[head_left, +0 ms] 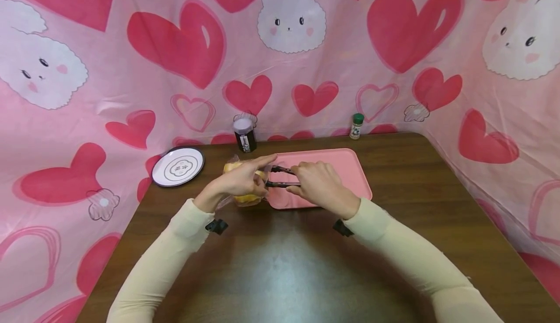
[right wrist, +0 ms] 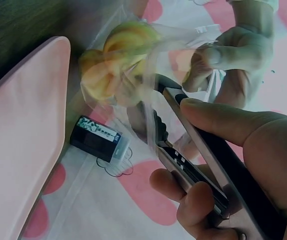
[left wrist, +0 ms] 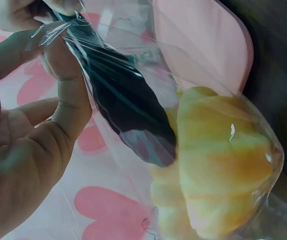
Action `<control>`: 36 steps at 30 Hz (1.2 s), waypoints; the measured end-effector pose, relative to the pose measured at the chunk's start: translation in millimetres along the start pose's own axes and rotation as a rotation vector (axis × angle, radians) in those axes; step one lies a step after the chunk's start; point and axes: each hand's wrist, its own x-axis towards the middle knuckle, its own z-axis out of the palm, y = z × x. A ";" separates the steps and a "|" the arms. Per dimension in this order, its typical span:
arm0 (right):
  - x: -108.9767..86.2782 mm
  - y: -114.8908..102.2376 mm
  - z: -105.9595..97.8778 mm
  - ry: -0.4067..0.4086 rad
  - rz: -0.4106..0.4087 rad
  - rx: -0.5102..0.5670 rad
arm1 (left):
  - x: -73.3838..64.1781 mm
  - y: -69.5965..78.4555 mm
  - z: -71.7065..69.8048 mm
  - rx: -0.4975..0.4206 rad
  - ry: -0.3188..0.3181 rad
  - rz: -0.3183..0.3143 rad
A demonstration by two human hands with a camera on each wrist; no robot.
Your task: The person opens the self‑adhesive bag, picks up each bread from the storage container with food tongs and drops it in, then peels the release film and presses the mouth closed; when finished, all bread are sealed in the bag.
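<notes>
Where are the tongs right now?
The tongs are near the centre of the head view, in the right hand, seen against the pink tray, their tips inside the clear bread bag.

Bread (left wrist: 226, 160) and tong tips (left wrist: 151, 147) inside bag (right wrist: 166, 60), tray (head_left: 352, 179) at right, plate (head_left: 178, 167) left

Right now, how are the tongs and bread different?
The tongs are long, black and silvery; the bread is plump and yellow. The right hand holds the tongs; the bread sits in a clear bag. Both share the bag: the tongs' tips are inside it too.
</notes>
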 end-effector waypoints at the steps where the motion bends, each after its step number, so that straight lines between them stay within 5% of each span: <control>1: 0.9 -0.1 0.3 0.003 0.001 0.000 | 0.5 0.5 0.2 0.002 -0.001 0.008; 16: 6.3 4.6 5.2 -0.074 0.062 0.088 | -1.8 -1.8 -4.9 -0.043 0.042 -0.031; 36: -21.2 47.4 -27.1 -0.165 0.138 0.266 | -2.2 -3.2 -9.7 -0.081 0.092 -0.086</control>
